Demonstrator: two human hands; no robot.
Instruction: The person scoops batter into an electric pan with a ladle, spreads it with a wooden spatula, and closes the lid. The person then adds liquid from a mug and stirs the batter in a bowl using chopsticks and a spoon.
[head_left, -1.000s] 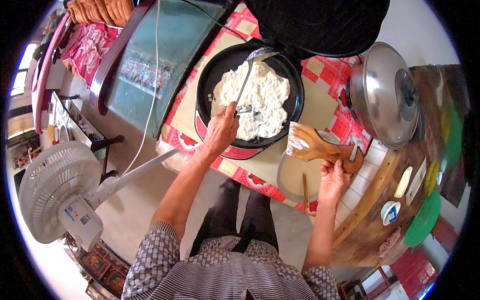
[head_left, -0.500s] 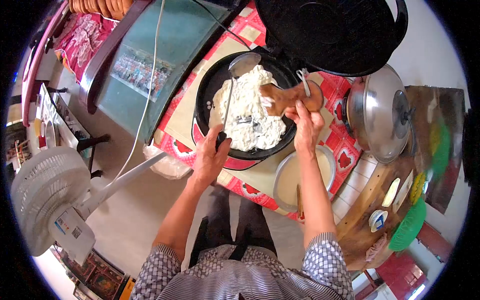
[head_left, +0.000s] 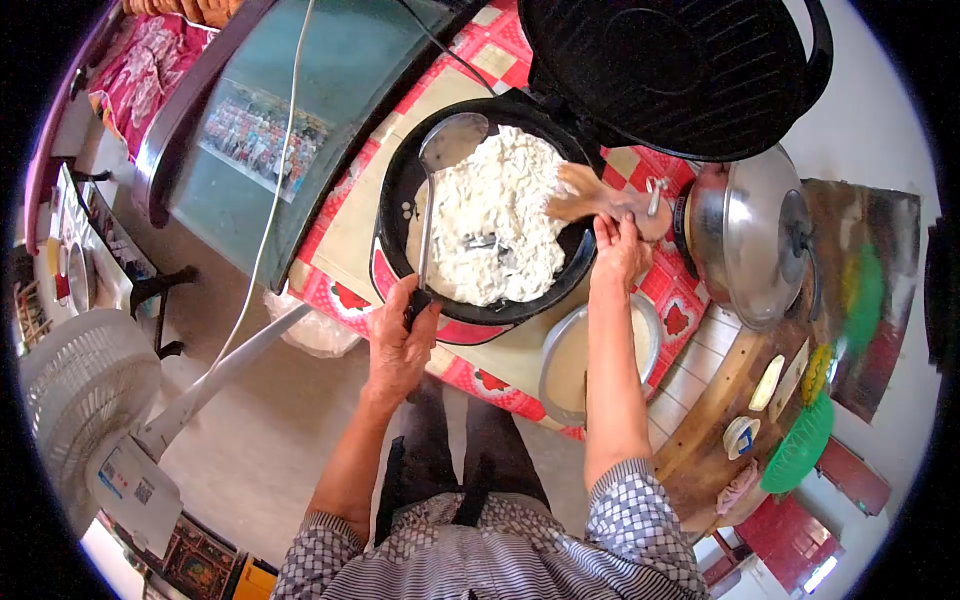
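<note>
My left hand (head_left: 400, 340) is closed around the dark grip of a metal ladle (head_left: 428, 215). The ladle's round bowl rests at the upper left inside a black electric griddle pan (head_left: 545, 305). A lumpy white dough-like mass (head_left: 495, 200) covers much of the pan. In my right hand (head_left: 622, 250) is a brown wooden paddle (head_left: 590, 195) with a loop at its end, gripped between thumb and fingers. Its blade is blurred and touches the right edge of the white mass.
The griddle's raised black lid (head_left: 650, 60) stands behind the pan. A metal bowl (head_left: 655, 345) of pale liquid sits below my right forearm. At right are a lidded pot (head_left: 765, 240) and a green basket (head_left: 800, 445). A white fan (head_left: 90, 400) stands at left.
The ladle's bowl has shifted left, away from the white mass. The paddle has moved right, from over the mass to its edge. Both hands keep their holds.
</note>
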